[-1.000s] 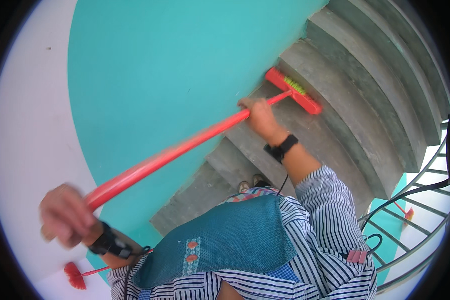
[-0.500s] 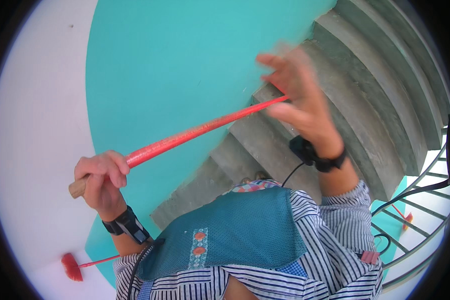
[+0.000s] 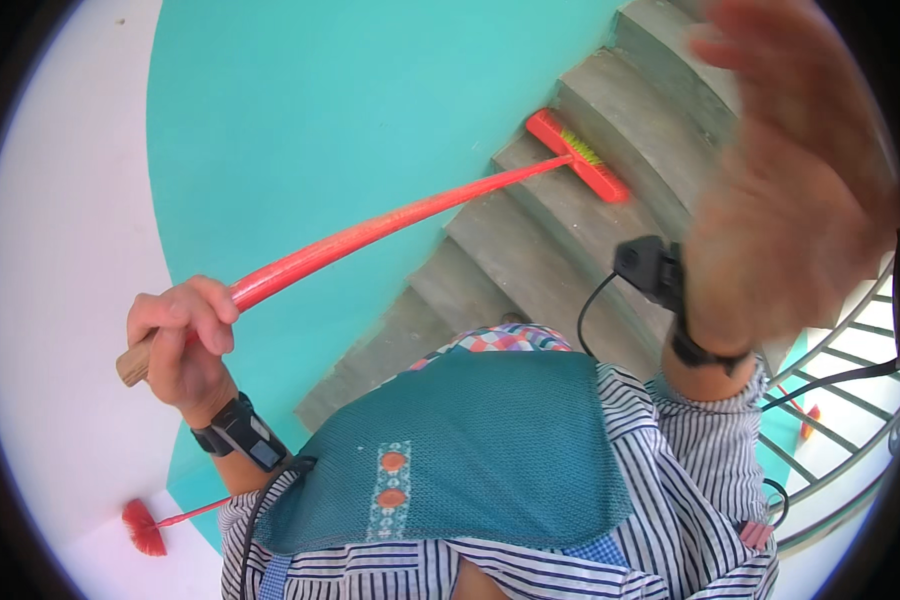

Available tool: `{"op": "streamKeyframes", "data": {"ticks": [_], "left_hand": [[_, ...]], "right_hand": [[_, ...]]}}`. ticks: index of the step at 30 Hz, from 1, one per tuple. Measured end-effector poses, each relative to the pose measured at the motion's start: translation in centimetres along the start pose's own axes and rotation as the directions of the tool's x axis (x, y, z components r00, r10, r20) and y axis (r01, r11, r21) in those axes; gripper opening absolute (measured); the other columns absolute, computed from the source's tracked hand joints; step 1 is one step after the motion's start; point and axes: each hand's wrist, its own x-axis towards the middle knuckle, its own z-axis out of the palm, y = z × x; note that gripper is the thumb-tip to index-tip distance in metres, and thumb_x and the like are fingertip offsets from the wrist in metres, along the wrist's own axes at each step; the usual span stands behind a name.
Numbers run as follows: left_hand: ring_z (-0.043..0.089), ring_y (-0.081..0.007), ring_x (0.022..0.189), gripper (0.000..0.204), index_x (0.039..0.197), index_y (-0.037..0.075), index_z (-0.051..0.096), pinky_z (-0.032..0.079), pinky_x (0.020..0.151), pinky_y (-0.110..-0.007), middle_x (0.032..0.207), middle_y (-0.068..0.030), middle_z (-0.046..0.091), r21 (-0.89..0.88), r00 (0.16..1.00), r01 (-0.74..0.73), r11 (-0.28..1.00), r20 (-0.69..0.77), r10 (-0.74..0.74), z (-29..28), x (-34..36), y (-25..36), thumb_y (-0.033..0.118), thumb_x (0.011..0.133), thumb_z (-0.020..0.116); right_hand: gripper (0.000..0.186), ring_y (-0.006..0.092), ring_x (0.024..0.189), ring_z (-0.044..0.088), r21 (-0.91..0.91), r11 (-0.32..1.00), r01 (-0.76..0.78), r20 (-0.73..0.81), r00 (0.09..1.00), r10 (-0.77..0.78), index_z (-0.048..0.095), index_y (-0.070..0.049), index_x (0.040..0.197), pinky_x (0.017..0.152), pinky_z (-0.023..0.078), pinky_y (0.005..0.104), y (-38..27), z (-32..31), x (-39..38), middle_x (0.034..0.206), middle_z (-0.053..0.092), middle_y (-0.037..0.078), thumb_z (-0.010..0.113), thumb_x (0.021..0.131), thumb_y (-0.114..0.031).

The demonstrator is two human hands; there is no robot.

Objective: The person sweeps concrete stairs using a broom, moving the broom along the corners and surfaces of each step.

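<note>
A red broom (image 3: 390, 219) slants across the view from lower left to upper right. Near the wooden end of its handle, my left hand (image 3: 188, 335) is wrapped round it. The broom's red head (image 3: 595, 165), with yellow-green bristles, rests on a grey concrete step beside the turquoise wall. My right hand (image 3: 790, 190) is raised at the upper right, close to the camera and apart from the broom. It looks open and holds nothing, though its fingertips are blurred and partly cut off by the picture's edge.
Curved concrete stairs (image 3: 510, 262) rise toward the upper right along the turquoise wall (image 3: 350, 110). A metal railing (image 3: 830, 450) bounds the right side. At lower left another red broom (image 3: 145, 527) shows, and a small orange-red broom (image 3: 811, 415) is beyond the railing.
My right hand has moved from near the broom's head up and to the right, uncovering the head. My left hand keeps its grip on the handle and has shifted slightly left.
</note>
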Motion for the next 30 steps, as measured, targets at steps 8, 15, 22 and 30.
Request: {"op": "streamKeyframes", "data": {"ticks": [8,15,22,30], "left_hand": [[0.055,-0.0239,0.06,0.017,0.091,-0.001,0.058,0.043,0.047,-0.027,0.057,-0.0092,0.053,0.014,0.994,0.002,1.0,0.106,-0.004,3.4,1.1,2.3,0.005,0.089,0.042],[0.045,-0.0071,0.035,0.031,0.049,0.01,0.042,0.043,0.037,-0.017,0.038,0.0018,0.042,0.148,0.971,-0.216,0.965,-0.071,0.228,0.5,1.5,9.5,0.0,0.078,0.043],[0.044,-0.015,0.035,0.023,0.05,0.009,0.042,0.042,0.037,-0.026,0.045,-0.0015,0.046,0.227,0.949,-0.279,0.933,-0.083,0.304,-1.7,-1.2,8.9,0.002,0.071,0.051],[0.051,-0.0198,0.051,0.017,0.068,0.003,0.055,0.04,0.032,-0.021,0.043,-0.0037,0.046,0.128,0.993,0.099,0.987,0.047,-0.105,-1.0,0.9,4.2,0.011,0.083,0.055]], "right_hand": [[0.065,0.0374,0.118,0.044,-0.496,0.681,-0.54,0.417,0.54,0.731,0.046,-0.007,0.122,0.097,0.036,0.0457,9.3,10.4,-25.2,0.121,0.051,0.02,0.076,0.07,-0.031],[0.015,0.033,0.07,0.057,-0.168,0.803,-0.572,0.419,0.696,0.583,0.053,-0.005,0.078,0.067,0.045,0.0419,5.6,15.0,-23.6,0.069,0.058,0.012,0.066,0.071,-0.009],[0.018,0.0351,0.073,0.058,-0.318,0.803,-0.504,0.316,0.742,0.591,0.059,-0.005,0.087,0.066,0.047,0.042,8.4,12.7,-21.2,0.075,0.061,0.014,0.064,0.071,-0.007],[0.015,0.0341,0.077,0.06,-0.375,0.684,-0.626,0.503,0.482,0.717,0.06,-0.006,0.089,0.068,0.048,0.0426,8.7,16.7,-28.3,0.078,0.063,0.016,0.061,0.074,-0.009]]}}
